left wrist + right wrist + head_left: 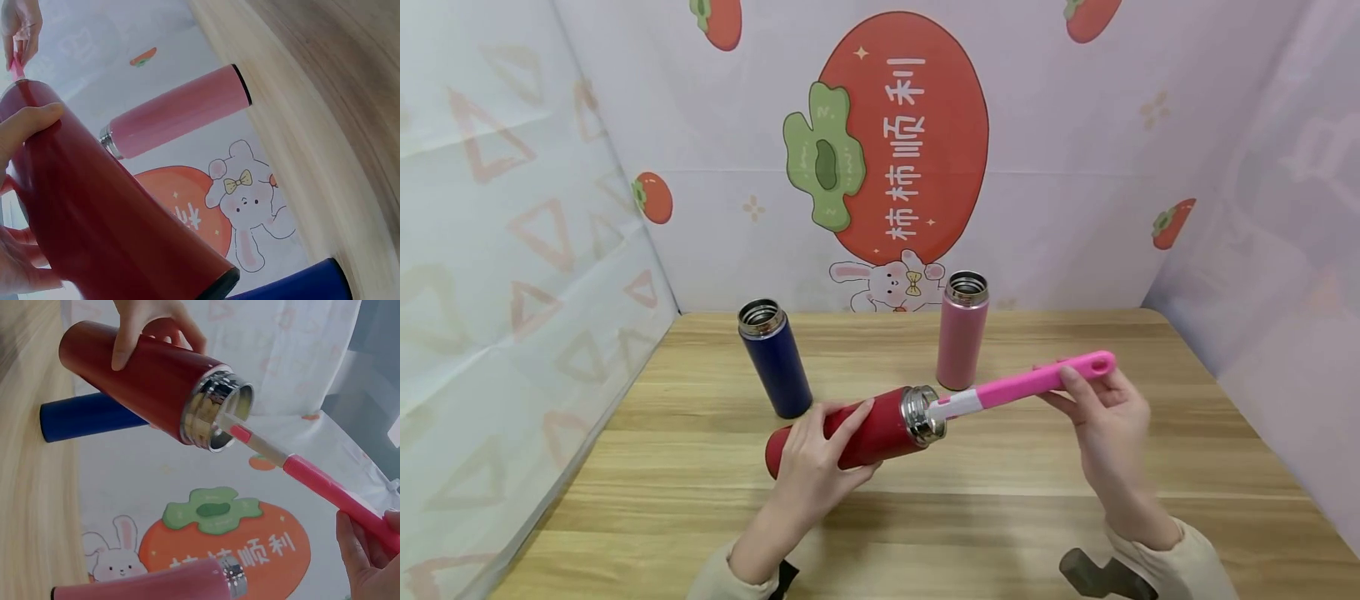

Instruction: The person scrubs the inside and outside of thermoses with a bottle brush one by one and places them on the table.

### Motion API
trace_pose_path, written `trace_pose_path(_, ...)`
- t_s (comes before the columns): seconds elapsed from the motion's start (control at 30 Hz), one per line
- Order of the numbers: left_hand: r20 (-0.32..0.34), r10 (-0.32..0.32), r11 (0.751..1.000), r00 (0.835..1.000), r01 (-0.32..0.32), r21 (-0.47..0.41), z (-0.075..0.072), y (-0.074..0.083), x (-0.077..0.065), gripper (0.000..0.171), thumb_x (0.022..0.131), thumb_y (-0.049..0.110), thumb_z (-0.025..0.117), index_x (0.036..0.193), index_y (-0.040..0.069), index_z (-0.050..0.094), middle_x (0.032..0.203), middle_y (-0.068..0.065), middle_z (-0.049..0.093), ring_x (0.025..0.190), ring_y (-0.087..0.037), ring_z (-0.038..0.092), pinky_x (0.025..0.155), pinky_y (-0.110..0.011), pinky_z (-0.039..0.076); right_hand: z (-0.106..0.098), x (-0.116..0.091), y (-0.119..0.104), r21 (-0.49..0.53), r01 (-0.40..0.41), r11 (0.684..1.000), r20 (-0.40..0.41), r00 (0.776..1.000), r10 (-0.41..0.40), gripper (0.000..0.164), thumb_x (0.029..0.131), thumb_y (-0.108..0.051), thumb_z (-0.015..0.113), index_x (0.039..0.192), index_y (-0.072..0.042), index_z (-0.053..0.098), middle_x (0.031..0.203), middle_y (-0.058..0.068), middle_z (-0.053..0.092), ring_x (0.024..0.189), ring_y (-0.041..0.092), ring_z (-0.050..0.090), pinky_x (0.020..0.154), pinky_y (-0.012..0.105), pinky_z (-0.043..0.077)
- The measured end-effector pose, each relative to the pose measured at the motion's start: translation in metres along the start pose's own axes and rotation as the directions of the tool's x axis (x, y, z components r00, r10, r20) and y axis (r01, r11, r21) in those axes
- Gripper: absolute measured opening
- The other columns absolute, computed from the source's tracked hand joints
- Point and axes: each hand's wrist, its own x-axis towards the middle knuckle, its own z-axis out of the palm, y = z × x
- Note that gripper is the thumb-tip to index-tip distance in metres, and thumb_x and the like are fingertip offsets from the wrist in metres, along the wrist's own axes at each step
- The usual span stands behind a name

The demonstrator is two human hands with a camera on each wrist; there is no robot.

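My left hand (pixel 816 467) grips a red thermos bottle (pixel 883 429) around its body. The bottle is tilted nearly flat above the table, its lidless steel mouth facing right. In my right hand (pixel 1108 425), thumb and fingers pinch the pink handle of a bottle brush (pixel 1026 384). The brush's white neck enters the bottle's mouth at a slant, and its head is hidden inside. The right wrist view shows the brush (pixel 325 484) and the threaded bottle neck (pixel 209 415) close up. From the left wrist view, the red bottle (pixel 106 200) covers much of the left hand.
A dark blue bottle (pixel 775 362) without a lid stands behind the left hand. Farther right, a lidless pink bottle (pixel 961 333) stands near the back edge of the wooden table (pixel 685 467). A printed cloth (pixel 1037 208) hangs behind the table, with more cloth at both sides.
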Motion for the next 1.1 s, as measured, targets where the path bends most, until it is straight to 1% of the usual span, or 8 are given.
trace_pose_path(0.1,0.019,0.004,1.000,1.000,-0.004,0.027,-0.001,-0.002,-0.003,0.075,0.052,0.028,0.083,0.121,0.020,0.052,0.097,-0.014,0.052,0.085,-0.026,0.053,0.071,-0.040,0.045,-0.006,0.000,-0.005,0.017,-0.022,1.000,-0.052,0.998,0.023,0.013,0.083,0.015,0.046,0.092,0.012,0.055,0.080,0.017,0.064,0.077,0.027,0.065,0.068,0.037,0.049)
trace_pose_path(0.2,0.031,0.014,0.999,0.999,-0.015,0.052,-0.002,-0.003,-0.006,0.076,0.052,0.028,0.083,0.121,0.021,0.052,0.095,-0.015,0.052,0.083,-0.027,0.052,0.070,-0.041,0.045,-0.012,0.000,-0.007,0.022,-0.049,0.999,-0.079,0.996,0.051,0.013,0.083,0.014,0.047,0.092,0.011,0.055,0.080,0.017,0.064,0.076,0.025,0.065,0.068,0.036,0.048)
trace_pose_path(0.37,0.042,0.021,0.997,0.999,-0.024,0.076,-0.006,-0.007,-0.009,0.082,0.048,0.026,0.085,0.122,0.021,0.051,0.095,-0.015,0.051,0.082,-0.027,0.052,0.069,-0.042,0.045,-0.022,0.002,-0.011,0.074,-0.041,0.996,-0.101,0.994,0.048,0.012,0.084,0.013,0.047,0.091,0.012,0.056,0.080,0.017,0.063,0.073,0.022,0.065,0.067,0.036,0.049)
trace_pose_path(0.47,0.049,0.025,0.996,0.998,-0.030,0.088,-0.008,-0.009,-0.011,0.082,0.047,0.026,0.085,0.122,0.021,0.051,0.096,-0.015,0.051,0.082,-0.027,0.052,0.068,-0.042,0.045,-0.025,0.003,-0.014,0.061,-0.042,0.997,-0.122,0.991,0.049,0.012,0.084,0.012,0.047,0.091,0.012,0.057,0.080,0.017,0.063,0.073,0.022,0.065,0.067,0.036,0.050)
trace_pose_path(0.57,0.037,0.039,0.994,0.999,-0.043,0.096,-0.009,-0.011,-0.012,0.082,0.047,0.026,0.085,0.122,0.021,0.052,0.095,-0.015,0.051,0.082,-0.027,0.052,0.068,-0.042,0.045,-0.027,0.002,-0.016,0.008,-0.060,0.998,-0.140,0.988,0.061,0.012,0.085,0.010,0.048,0.092,0.011,0.057,0.081,0.016,0.063,0.074,0.021,0.064,0.068,0.034,0.050)
trace_pose_path(0.67,0.020,0.062,0.993,0.998,-0.064,0.103,-0.010,-0.011,-0.011,0.081,0.047,0.027,0.084,0.121,0.021,0.054,0.094,-0.015,0.053,0.082,-0.028,0.052,0.068,-0.043,0.045,-0.026,0.003,-0.015,0.000,-0.083,0.997,-0.160,0.984,0.082,0.011,0.085,0.008,0.049,0.091,0.010,0.057,0.081,0.015,0.063,0.075,0.020,0.064,0.069,0.034,0.050)
trace_pose_path(0.87,-0.004,0.090,0.989,0.996,-0.089,0.120,-0.013,-0.011,-0.009,0.078,0.046,0.028,0.083,0.118,0.019,0.056,0.091,-0.015,0.054,0.079,-0.027,0.052,0.065,-0.043,0.046,-0.026,0.004,-0.008,0.007,-0.136,0.991,-0.187,0.973,0.135,0.009,0.085,0.003,0.051,0.092,0.006,0.056,0.082,0.013,0.065,0.076,0.019,0.064,0.071,0.032,0.050)
trace_pose_path(1.1,-0.019,0.096,0.988,0.995,-0.093,0.126,-0.012,-0.007,-0.006,0.076,0.047,0.028,0.083,0.118,0.019,0.057,0.089,-0.015,0.054,0.075,-0.027,0.052,0.062,-0.040,0.045,-0.025,0.003,-0.002,0.074,-0.174,0.982,-0.161,0.970,0.184,0.007,0.086,0.004,0.049,0.090,0.004,0.055,0.083,0.014,0.066,0.077,0.020,0.064,0.072,0.032,0.050)
